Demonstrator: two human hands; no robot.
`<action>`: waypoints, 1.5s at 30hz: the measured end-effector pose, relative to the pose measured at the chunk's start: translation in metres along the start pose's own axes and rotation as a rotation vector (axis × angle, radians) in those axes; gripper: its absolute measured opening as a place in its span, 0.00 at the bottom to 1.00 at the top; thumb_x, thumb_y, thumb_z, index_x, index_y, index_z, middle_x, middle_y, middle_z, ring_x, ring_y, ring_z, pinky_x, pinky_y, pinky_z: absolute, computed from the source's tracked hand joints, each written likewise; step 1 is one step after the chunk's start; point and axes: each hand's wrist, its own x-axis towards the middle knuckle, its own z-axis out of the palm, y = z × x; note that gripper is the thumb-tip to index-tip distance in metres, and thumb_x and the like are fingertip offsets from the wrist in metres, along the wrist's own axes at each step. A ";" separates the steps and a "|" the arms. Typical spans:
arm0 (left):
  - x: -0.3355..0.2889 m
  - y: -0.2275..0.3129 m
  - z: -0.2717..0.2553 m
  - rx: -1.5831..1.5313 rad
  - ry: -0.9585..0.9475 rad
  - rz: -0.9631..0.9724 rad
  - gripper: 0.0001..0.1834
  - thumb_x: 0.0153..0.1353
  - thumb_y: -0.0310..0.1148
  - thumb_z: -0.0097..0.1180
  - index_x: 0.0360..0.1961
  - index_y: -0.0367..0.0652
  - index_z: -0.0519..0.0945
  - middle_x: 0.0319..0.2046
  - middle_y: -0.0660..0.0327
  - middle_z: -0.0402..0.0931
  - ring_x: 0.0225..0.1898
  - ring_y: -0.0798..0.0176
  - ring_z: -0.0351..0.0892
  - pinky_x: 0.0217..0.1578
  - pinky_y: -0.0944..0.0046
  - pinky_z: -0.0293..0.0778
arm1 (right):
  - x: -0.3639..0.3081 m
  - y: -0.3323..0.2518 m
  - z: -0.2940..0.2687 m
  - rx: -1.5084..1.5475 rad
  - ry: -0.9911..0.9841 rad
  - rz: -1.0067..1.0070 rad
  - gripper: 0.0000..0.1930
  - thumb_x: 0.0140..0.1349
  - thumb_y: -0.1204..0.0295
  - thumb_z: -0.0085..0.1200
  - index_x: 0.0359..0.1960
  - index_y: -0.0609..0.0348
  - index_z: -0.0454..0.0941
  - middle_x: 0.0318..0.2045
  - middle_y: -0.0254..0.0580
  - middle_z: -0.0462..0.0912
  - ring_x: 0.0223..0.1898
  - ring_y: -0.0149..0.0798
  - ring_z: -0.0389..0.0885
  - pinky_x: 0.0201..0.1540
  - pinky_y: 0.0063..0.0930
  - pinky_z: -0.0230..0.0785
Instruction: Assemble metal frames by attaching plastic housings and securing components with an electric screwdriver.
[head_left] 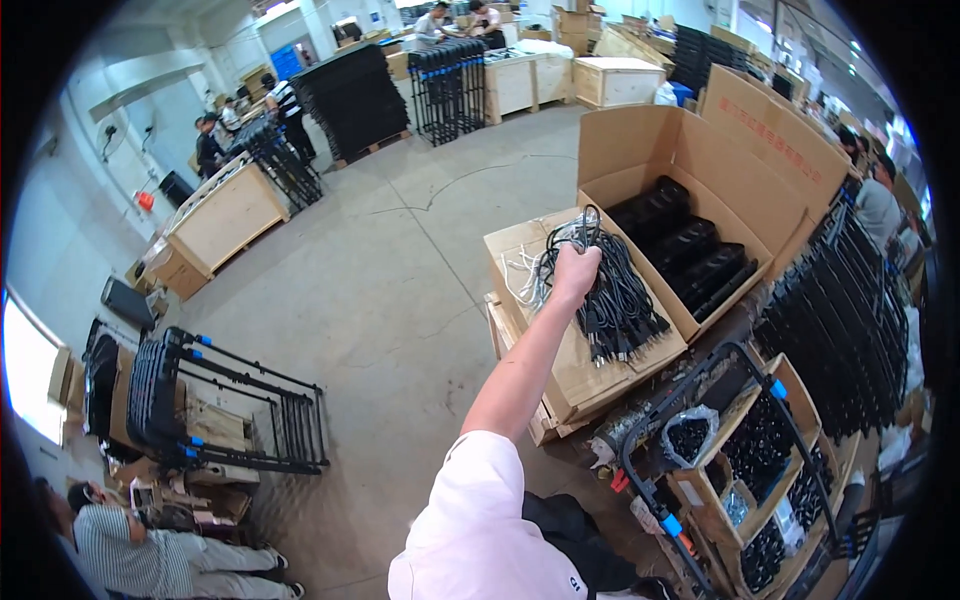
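My left hand (577, 272) reaches forward from the lower edge, its fingers closed around the looped upper end of a bundle of black cables (622, 305). The cables hang down and fan out over a brown cardboard box (560, 375), with their plugs toward the near edge. Beside my hand, on the same cardboard, lie white cables (527, 272). My right hand is out of the picture.
Right of the cables, an open carton (765, 250) holds black moulded parts (690, 240). Nearer, a wooden bin (745, 515) of small black parts stands behind a black metal frame (640, 490). More frames (245, 400) stand at left; a person in stripes (135, 550) is lower left.
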 end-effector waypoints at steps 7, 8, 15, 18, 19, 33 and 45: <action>0.009 0.037 -0.022 0.345 0.115 0.208 0.24 0.62 0.43 0.57 0.45 0.28 0.79 0.36 0.37 0.85 0.40 0.39 0.88 0.47 0.46 0.80 | 0.006 -0.005 -0.007 -0.106 -0.015 -0.103 0.21 0.81 0.62 0.42 0.66 0.58 0.78 0.59 0.49 0.84 0.59 0.49 0.82 0.57 0.49 0.76; 0.040 0.031 -0.053 0.308 -0.021 0.031 0.26 0.63 0.44 0.55 0.47 0.26 0.79 0.39 0.33 0.85 0.45 0.36 0.88 0.49 0.44 0.79 | 0.015 -0.018 -0.013 -0.142 -0.022 -0.163 0.21 0.81 0.62 0.42 0.65 0.58 0.78 0.59 0.49 0.84 0.58 0.50 0.82 0.56 0.49 0.76; -0.016 0.117 -0.016 0.047 0.109 0.605 0.19 0.68 0.42 0.62 0.42 0.33 0.77 0.32 0.46 0.82 0.34 0.49 0.82 0.41 0.50 0.78 | -0.016 -0.017 -0.045 -0.097 -0.044 -0.133 0.17 0.81 0.64 0.43 0.58 0.58 0.80 0.53 0.50 0.85 0.51 0.51 0.83 0.50 0.47 0.77; -0.020 0.119 -0.023 0.134 0.160 0.653 0.17 0.68 0.39 0.60 0.44 0.32 0.77 0.34 0.43 0.83 0.37 0.46 0.85 0.43 0.50 0.78 | -0.009 -0.016 -0.011 -0.026 0.035 -0.125 0.15 0.81 0.64 0.44 0.59 0.53 0.79 0.50 0.52 0.86 0.48 0.51 0.83 0.48 0.48 0.78; -0.022 0.118 -0.018 0.198 0.166 0.566 0.16 0.68 0.37 0.58 0.44 0.32 0.78 0.35 0.42 0.84 0.40 0.44 0.85 0.44 0.50 0.78 | 0.005 -0.011 -0.001 0.004 0.122 -0.111 0.15 0.81 0.64 0.45 0.62 0.47 0.77 0.49 0.54 0.86 0.46 0.50 0.83 0.47 0.48 0.78; -0.158 0.113 0.022 0.004 -0.147 0.385 0.15 0.68 0.32 0.52 0.52 0.36 0.75 0.33 0.58 0.76 0.34 0.63 0.74 0.39 0.59 0.73 | -0.013 -0.005 0.028 0.160 0.478 -0.109 0.15 0.61 0.63 0.58 0.46 0.56 0.86 0.39 0.48 0.89 0.43 0.51 0.90 0.42 0.45 0.81; -0.307 0.023 0.056 -0.047 -0.838 0.180 0.17 0.75 0.41 0.60 0.51 0.37 0.77 0.34 0.56 0.80 0.37 0.66 0.76 0.41 0.60 0.77 | -0.030 -0.023 0.006 0.149 0.341 -0.125 0.17 0.64 0.66 0.55 0.52 0.60 0.80 0.42 0.56 0.89 0.45 0.57 0.89 0.49 0.49 0.81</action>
